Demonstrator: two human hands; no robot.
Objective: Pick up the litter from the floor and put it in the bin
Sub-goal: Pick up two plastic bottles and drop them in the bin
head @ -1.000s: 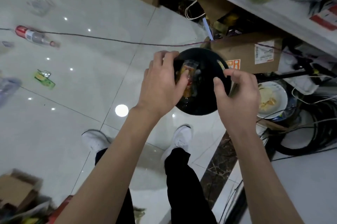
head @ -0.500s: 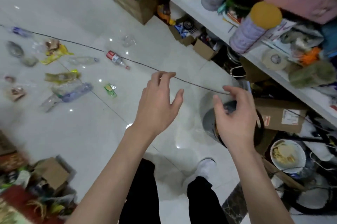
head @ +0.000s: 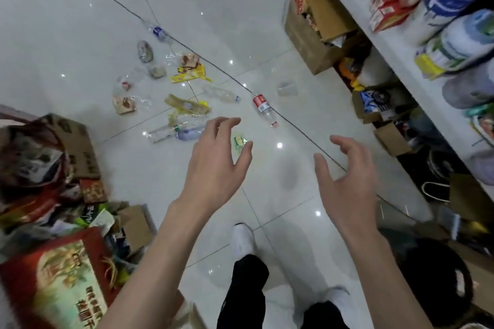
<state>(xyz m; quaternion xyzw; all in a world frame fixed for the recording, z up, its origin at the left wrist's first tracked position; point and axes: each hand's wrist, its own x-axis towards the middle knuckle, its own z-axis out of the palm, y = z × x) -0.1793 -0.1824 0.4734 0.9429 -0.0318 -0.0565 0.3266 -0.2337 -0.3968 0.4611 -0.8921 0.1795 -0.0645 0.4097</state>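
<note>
Cardboard boxes (head: 72, 146) and a red gift box (head: 53, 275) crowd the left edge of the white tiled floor (head: 66, 21), and we judge them no part of the job. The litter lies out toward the middle of the floor: a brown snack wrapper (head: 124, 105), yellow wrappers (head: 189, 76) and a clear bottle (head: 184, 133) on its side. Our left hand (head: 213, 171) hovers above the tiles, fingers loosely spread and a little curled, holding nothing. Between its thumb and forefinger we see a green sachet (head: 238, 141) flat on the floor below. That looks like the nearest piece, so we make it the target. It lies flat on glossy tile, so we do well to bend low and pinch one raised edge, not scrape at it. Farther out lies a red-label bottle (head: 263, 109), which we would take round its body. A thin dark cord (head: 302, 134) crosses the floor at that bottle; we cannot tell whether it runs over or under, so we lift gently. Our right hand (head: 344, 181) is likewise empty, fingers spread and thumb apart, free for a second piece. The bin (head: 433, 270), dark, round and blurred, stands at the near right corner under the shelf (head: 401, 47), so each load calls for a turn back that way.
</note>
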